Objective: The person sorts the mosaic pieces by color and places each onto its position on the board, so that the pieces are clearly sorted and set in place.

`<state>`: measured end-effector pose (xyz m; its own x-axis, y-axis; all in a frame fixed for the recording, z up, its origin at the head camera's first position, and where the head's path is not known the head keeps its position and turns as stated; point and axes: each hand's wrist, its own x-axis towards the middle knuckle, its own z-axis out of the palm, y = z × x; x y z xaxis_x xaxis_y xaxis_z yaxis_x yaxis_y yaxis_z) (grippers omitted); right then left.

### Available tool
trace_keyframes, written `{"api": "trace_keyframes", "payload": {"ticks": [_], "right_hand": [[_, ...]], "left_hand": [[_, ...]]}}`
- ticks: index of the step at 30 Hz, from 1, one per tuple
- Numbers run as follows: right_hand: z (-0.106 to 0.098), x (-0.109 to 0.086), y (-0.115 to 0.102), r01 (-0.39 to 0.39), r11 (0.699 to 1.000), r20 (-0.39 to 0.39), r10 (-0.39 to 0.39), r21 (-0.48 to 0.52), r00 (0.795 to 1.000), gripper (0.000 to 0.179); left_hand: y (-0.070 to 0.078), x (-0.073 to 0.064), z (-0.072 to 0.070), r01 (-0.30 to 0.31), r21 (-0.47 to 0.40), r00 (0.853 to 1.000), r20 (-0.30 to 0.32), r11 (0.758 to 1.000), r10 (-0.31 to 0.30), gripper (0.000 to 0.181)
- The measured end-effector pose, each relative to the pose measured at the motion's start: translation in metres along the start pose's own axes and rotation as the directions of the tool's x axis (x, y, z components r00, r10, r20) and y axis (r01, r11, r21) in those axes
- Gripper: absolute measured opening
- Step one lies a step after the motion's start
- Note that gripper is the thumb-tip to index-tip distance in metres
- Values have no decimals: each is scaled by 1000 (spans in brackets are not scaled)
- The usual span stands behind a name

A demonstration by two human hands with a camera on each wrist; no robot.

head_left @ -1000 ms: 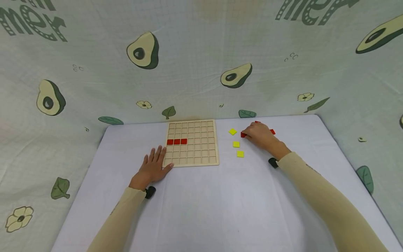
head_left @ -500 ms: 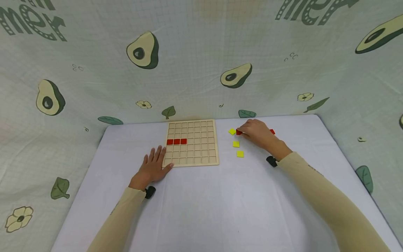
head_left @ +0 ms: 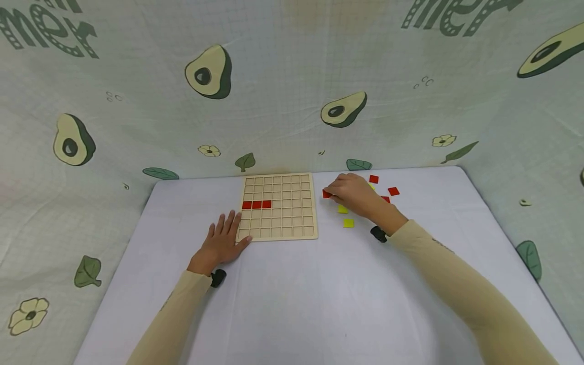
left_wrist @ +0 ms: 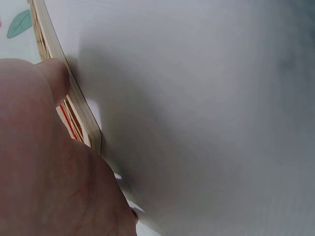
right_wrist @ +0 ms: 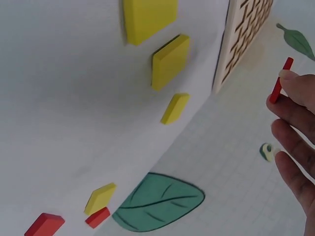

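The right hand [head_left: 355, 193] pinches a thin red tile [head_left: 326, 194], partly hiding yellow tiles [head_left: 342, 209]; the left hand [head_left: 220, 246], splayed, touches a gridded wooden board [head_left: 292, 218].

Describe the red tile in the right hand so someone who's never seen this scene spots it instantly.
On the white-covered table, find the wooden grid board, then look just past its right edge to the right hand. It pinches a thin red tile. Unlike the three red tiles in the board and the loose red tiles, this one is held.
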<state>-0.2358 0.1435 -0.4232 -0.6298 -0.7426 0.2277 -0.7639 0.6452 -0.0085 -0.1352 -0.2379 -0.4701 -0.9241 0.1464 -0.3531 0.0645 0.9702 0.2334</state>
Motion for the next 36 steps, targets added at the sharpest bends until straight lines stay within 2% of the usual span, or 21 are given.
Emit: {"api": "trace_keyframes", "payload": {"ticks": [10, 19, 29, 36], "right_hand": [[3, 26, -21, 43, 999, -9, -43, 3, 999, 30], [14, 48, -37, 126, 992, -62, -127, -15, 990, 25], [26, 72, -55, 106, 994, -26, -106, 8, 994, 25], [38, 85, -63, 84, 996, 2, -85, 20, 996, 23]], "left_hand": [[-1, 0, 0, -8, -15, 1000, -17, 1000, 8, 85], [-4, 0, 2, -23, -22, 999, -30, 999, 23, 85], [-2, 1, 0, 6, 2, 1000, -7, 1000, -6, 85], [-4, 3, 2, 5, 7, 1000, -6, 1000, -5, 86]]}}
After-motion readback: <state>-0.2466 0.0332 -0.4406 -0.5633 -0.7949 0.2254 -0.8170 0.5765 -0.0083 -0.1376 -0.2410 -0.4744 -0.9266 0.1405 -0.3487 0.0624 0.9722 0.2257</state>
